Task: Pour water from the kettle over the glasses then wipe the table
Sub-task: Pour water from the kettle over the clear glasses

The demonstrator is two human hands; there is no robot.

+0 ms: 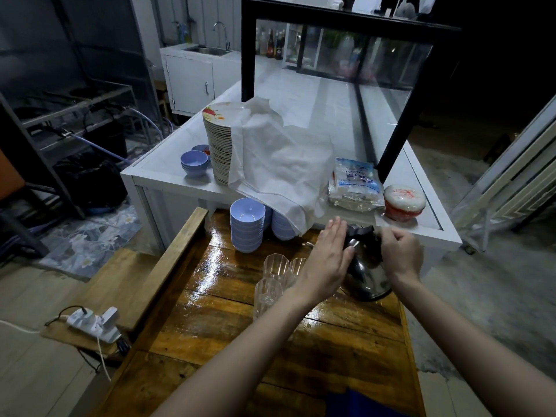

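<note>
A steel kettle (368, 276) with a black lid and handle stands on the wet, glossy wooden table (228, 332), near its far right corner. My right hand (398, 254) is closed around the kettle's black handle. My left hand (329, 255) lies flat with fingers straight against the kettle's left side and lid. Three clear faceted glasses (272, 279) stand just left of the kettle, partly hidden behind my left wrist. A blue cloth (358, 404) shows at the table's near edge.
Stacks of lilac bowls (247, 224) stand at the table's far end. Behind is a white counter (168, 176) with a tall plate stack (218, 145) under a white cloth, plastic bags and a red-and-white tub (404, 201). A power strip (93, 323) lies on a low board at left.
</note>
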